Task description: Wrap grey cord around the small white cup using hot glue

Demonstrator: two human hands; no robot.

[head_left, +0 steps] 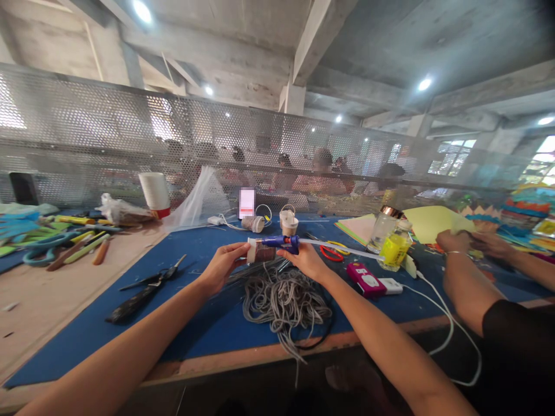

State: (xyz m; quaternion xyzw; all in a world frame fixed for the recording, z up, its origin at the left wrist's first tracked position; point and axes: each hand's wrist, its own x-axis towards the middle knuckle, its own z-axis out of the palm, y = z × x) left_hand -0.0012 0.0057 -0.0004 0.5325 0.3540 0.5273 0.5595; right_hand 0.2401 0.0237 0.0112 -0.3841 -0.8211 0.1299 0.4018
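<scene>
My left hand (226,264) grips the pale end of a small paper cup (263,252) wrapped in brown-grey cord, lying on its side in the air. My right hand (309,260) is closed around a blue glue gun (280,243), a long white glue stick (340,247) trailing from its back. The gun's nozzle points left and lies close to the cup's pale rim; whether it touches I cannot tell. Beneath both hands a loose heap of grey cord (286,303) spreads on the blue mat and hangs over the table edge.
Black scissors (150,289) lie left on the blue mat (182,323). Behind are a cord-wrapped cup (252,224), a cup with a handle (288,219) and a phone (247,203). At right are a magenta power strip (365,280), glass jars (395,248) and a co-worker's hands (457,240) with yellow paper.
</scene>
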